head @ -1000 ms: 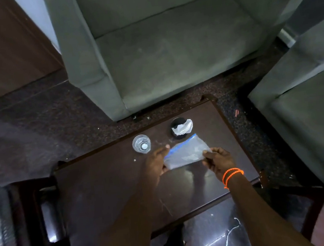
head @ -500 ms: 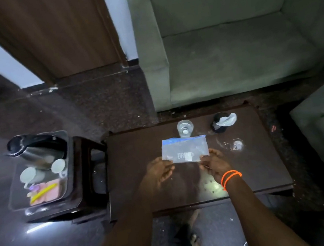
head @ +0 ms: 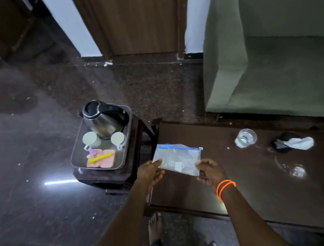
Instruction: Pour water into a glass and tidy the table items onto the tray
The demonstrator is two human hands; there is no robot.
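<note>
Both hands hold a clear zip bag (head: 179,158) with a blue seal, flat above the left end of the dark coffee table (head: 248,183). My left hand (head: 152,171) pinches its lower left corner and my right hand (head: 210,170) its lower right corner. A glass (head: 245,137) with water stands further right on the table. To the left, a metal tray (head: 126,142) on a small stool carries a steel kettle (head: 102,118), two white cups (head: 89,139) (head: 117,138) and pink and yellow sachets (head: 101,159).
A black round holder with a white crumpled tissue (head: 294,142) sits at the table's right. A green sofa (head: 272,55) stands behind the table. A wooden door (head: 137,15) is at the back. Dark glossy floor spreads left, and my bare feet (head: 154,226) are below the table edge.
The view has swung left, bringing the tray and kettle toward the middle. Both hands have carried the zip bag from the table's middle to its left end, nearer the tray.
</note>
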